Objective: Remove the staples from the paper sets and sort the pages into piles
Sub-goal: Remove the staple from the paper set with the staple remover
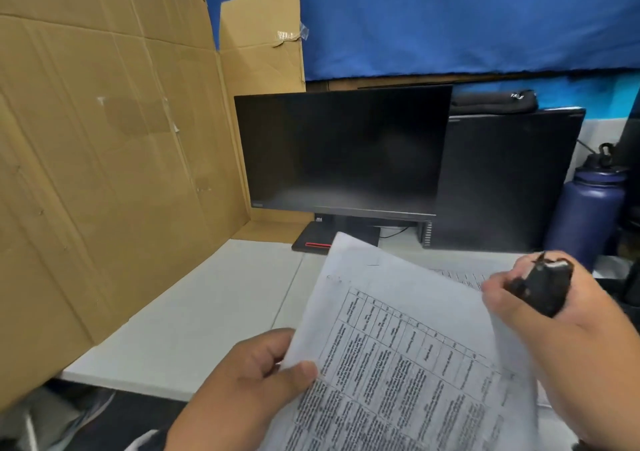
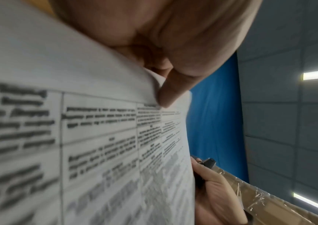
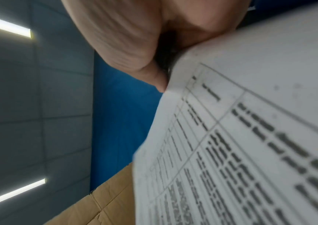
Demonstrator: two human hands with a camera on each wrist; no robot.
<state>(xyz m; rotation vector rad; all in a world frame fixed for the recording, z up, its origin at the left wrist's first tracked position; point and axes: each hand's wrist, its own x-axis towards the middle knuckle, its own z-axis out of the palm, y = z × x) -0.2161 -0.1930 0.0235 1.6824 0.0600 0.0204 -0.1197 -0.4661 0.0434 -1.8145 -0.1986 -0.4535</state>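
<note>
Both hands are up over the near edge of the white desk [image 1: 194, 315], holding one paper set [image 1: 408, 357] between them. I read the left hand [image 1: 256, 378] as pinching the set's near-left edge, thumb pressed on the printed table side and fingers curled beneath; the left wrist view shows the thumb [image 2: 170, 89] flat on the sheet. The right hand [image 1: 540, 308] grips a black staple remover [image 1: 542, 286] with its fingers curled round it, at the set's far-right edge; I cannot tell whether the tool touches the paper. The set is lifted off the desk and tilted, far corner pointing at the monitor base. More printed pages [image 1: 460, 275] lie flat on the desk just beyond the right hand.

Surroundings: dark monitor [image 1: 343, 152] at the far centre, a second black screen [image 1: 509, 180] to its right, navy water bottle [image 1: 588, 215] far right, folded-out cardboard [image 1: 104, 145] walling the left side, blue cloth [image 1: 467, 17] behind.
</note>
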